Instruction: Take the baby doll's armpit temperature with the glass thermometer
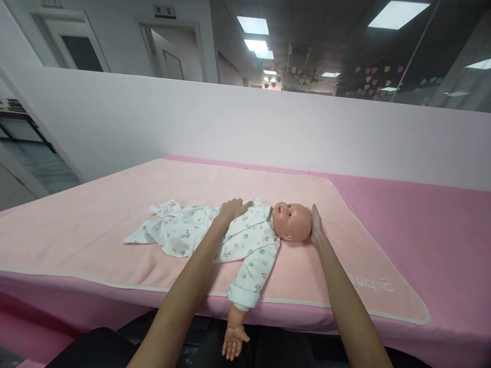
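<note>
A baby doll [292, 223] lies on its back on a peach blanket, its head to the right and its near arm hanging over the table's front edge. It wears a white printed shirt [249, 235] and matching trousers [184, 230], whose legs lie flat at the left. My left hand [232, 208] rests on the doll's chest and belly with the fingers stretched out. Against the crown of the doll's head, my right hand [316, 223] is laid with its fingers extended; part of its palm is hidden.
The peach blanket [95, 220] with a pale trim covers much of a pink-covered table [441, 240]. Behind it rises a low white wall [268, 128] with glass above. Doors [172, 53] and lit ceiling panels [253, 25] show beyond. My dark-clad legs [99, 347] are under the front edge.
</note>
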`<act>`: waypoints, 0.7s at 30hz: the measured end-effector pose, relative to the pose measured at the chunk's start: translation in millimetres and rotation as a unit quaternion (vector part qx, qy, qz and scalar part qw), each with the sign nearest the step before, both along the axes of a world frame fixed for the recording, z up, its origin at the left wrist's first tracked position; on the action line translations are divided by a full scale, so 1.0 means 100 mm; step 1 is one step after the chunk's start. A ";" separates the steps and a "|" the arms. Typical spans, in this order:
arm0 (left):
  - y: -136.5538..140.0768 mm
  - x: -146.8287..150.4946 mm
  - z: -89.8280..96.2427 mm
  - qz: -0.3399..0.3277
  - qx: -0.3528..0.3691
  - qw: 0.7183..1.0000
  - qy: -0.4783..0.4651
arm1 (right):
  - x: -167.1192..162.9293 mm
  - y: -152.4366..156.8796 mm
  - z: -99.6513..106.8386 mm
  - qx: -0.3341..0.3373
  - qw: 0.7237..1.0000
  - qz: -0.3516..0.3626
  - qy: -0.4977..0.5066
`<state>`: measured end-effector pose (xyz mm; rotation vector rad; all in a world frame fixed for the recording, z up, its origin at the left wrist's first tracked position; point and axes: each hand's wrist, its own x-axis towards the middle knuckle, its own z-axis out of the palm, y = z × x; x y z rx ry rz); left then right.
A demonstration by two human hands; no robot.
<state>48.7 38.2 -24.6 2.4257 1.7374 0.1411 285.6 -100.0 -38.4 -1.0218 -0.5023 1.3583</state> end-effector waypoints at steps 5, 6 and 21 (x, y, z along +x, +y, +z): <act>-0.02 0.01 0.02 0.001 -0.003 1.000 0.003 | 0.02 0.09 -0.03 0.123 0.945 -0.219 -0.210; -0.02 0.01 0.02 0.001 -0.004 1.000 0.004 | 0.00 0.07 -0.03 0.163 0.923 -0.224 -0.268; -0.07 0.02 0.06 0.007 -0.002 1.000 0.004 | -0.07 0.08 -0.11 0.170 0.919 -0.168 -0.312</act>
